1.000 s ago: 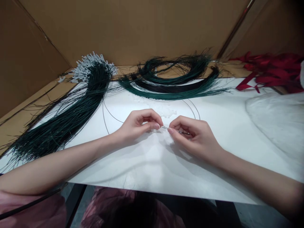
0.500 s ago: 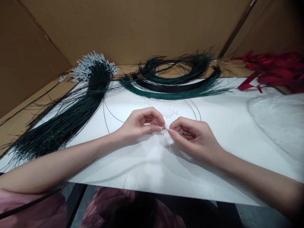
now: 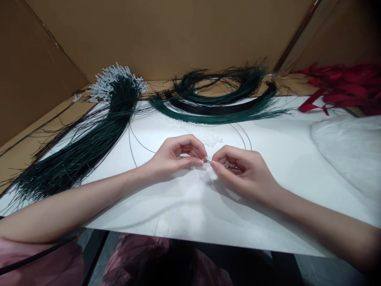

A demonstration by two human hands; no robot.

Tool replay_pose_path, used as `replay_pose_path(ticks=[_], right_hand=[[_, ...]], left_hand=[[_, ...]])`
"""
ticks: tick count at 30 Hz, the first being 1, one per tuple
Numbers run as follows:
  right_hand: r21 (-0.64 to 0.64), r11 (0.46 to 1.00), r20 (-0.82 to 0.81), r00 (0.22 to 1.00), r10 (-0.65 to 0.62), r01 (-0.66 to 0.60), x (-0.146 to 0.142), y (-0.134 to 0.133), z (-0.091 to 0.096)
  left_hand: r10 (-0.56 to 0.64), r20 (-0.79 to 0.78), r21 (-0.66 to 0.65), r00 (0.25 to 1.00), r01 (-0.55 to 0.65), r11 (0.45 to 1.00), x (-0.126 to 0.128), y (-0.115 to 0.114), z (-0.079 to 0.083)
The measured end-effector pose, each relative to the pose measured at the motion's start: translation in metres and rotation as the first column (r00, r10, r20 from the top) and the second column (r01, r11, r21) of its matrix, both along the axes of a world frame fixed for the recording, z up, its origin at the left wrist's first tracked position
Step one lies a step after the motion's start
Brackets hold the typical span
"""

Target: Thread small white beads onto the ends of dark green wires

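Observation:
Over the middle of the white sheet my two hands are pinched close together, fingertips nearly touching. A short piece of thin dark wire (image 3: 207,161) spans the small gap between them. My left hand (image 3: 175,157) closes thumb and forefinger on its left end, where a tiny pale bit shows at the fingertips, too small to make out. My right hand (image 3: 242,165) grips the wire with its thumb and fingers, and more of it shows inside the curled fingers. Small white beads (image 3: 211,139) lie on the sheet just behind my hands.
A long bundle of dark green wires (image 3: 86,147) with white beaded tips (image 3: 117,81) lies left. Curved green wire bundles (image 3: 214,115) lie at the back. Red ribbons (image 3: 348,87) and a clear plastic bag (image 3: 348,155) are right. Cardboard walls (image 3: 178,39) enclose the back.
Both hands keep their places and their pinch. The wire between the fingertips has shifted very slightly; otherwise the scene looks the same.

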State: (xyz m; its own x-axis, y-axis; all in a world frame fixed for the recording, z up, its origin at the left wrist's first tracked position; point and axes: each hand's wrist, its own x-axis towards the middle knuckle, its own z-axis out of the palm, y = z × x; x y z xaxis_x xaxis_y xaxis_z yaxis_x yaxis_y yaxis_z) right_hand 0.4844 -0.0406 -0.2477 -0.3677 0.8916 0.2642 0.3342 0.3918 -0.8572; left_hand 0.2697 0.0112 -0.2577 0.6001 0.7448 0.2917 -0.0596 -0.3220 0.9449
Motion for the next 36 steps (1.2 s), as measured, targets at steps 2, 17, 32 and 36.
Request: replay_pose_path(ticks=[2,17,32,36], right_hand=[[0.003,1.000,-0.002,1.000,0.006,-0.006,-0.0001,0.0001,-0.0007],[0.014,1.000,0.003,1.000,0.020,-0.020,-0.0005,-0.0005,-0.0010],[0.052,0.998,0.005,1.000,0.025,-0.025,-0.0015,-0.0005,-0.0021],[0.053,0.998,0.010,1.000,0.021,-0.022,-0.0013,-0.0002,-0.0034]], left_hand=[[0.012,-0.002,0.001,1.000,-0.012,1.000,0.0002,0.0006,0.0004],[0.020,0.029,-0.001,0.999,-0.020,1.000,0.0003,0.0013,-0.0002],[0.009,0.052,0.029,0.999,-0.010,1.000,0.0014,0.0021,-0.0014],[0.006,0.053,0.036,0.999,-0.008,0.999,0.0016,0.0020,0.0001]])
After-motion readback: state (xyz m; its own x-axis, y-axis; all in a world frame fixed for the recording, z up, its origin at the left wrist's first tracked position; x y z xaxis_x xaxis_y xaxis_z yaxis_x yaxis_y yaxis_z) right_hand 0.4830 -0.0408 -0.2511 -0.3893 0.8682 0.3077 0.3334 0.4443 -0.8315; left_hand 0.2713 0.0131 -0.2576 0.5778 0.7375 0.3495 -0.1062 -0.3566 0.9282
